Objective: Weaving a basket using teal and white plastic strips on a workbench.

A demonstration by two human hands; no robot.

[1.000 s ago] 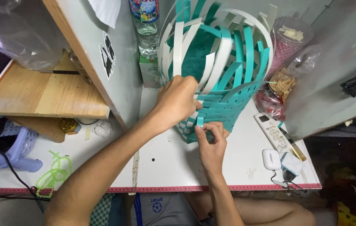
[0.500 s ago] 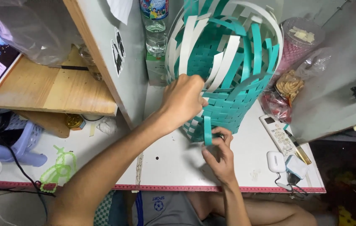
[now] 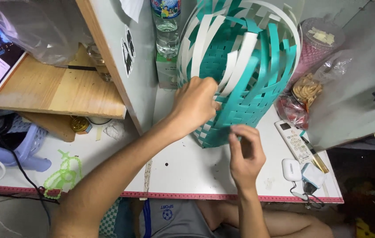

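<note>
A half-woven basket (image 3: 249, 83) of teal and white plastic strips lies tilted on the white table (image 3: 183, 167), its loose strip ends pointing up and away. My left hand (image 3: 195, 105) grips the basket's near side with the fingers curled in among the strips. My right hand (image 3: 245, 152) is just below the basket's woven bottom edge; its thumb and fingers pinch together at a teal strip end, and whether they actually hold it is hard to tell.
A clear water bottle (image 3: 167, 26) and a small carton (image 3: 166, 72) stand behind the basket. Snack bags (image 3: 306, 90), a remote control (image 3: 294, 142) and a white earbud case (image 3: 291, 169) lie at the right. A wooden shelf (image 3: 55, 94) sits left, with a plastic stool (image 3: 24, 147) below.
The basket has been tipped and turned, so its bottom edge sits further left. My right hand slid right along the lower edge and lifted slightly. My left hand kept its grip on the basket.
</note>
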